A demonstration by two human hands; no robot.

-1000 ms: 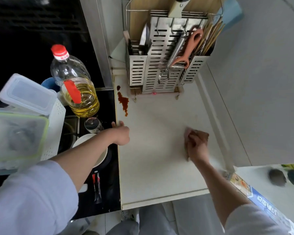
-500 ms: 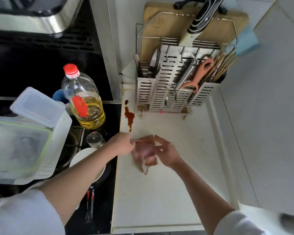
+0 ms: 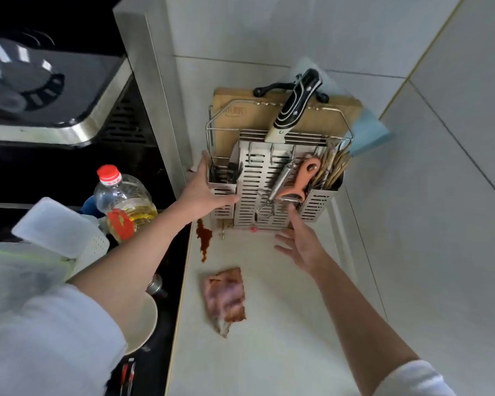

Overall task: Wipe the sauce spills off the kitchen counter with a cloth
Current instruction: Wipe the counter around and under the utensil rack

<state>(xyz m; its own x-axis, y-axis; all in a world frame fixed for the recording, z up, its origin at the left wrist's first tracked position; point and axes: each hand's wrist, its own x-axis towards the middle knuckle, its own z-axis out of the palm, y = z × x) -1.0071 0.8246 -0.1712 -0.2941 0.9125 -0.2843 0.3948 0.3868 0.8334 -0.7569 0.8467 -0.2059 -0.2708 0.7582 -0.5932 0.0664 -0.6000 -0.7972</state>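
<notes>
The rack [image 3: 272, 190] blocks the counter [image 3: 283, 324] at twelve o'clock, with both hands at its front. The spill [image 3: 204, 237] lies by the rack's left foot. The cloth [image 3: 226, 298] lies in the middle. Bare counter runs toward five o'clock. A bottle [image 3: 123, 201] crowds nine o'clock.

Cloth [image 3: 226, 300] on counter [image 3: 283, 324], spill [image 3: 204, 238] behind it, rack [image 3: 272, 184] seemingly just behind spill.

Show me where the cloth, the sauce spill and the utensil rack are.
cloth [image 3: 225, 298], head view, middle of the crumpled fabric.
sauce spill [image 3: 204, 237], head view, widest part of the stain.
utensil rack [image 3: 262, 182], head view, slotted front panel.
</notes>
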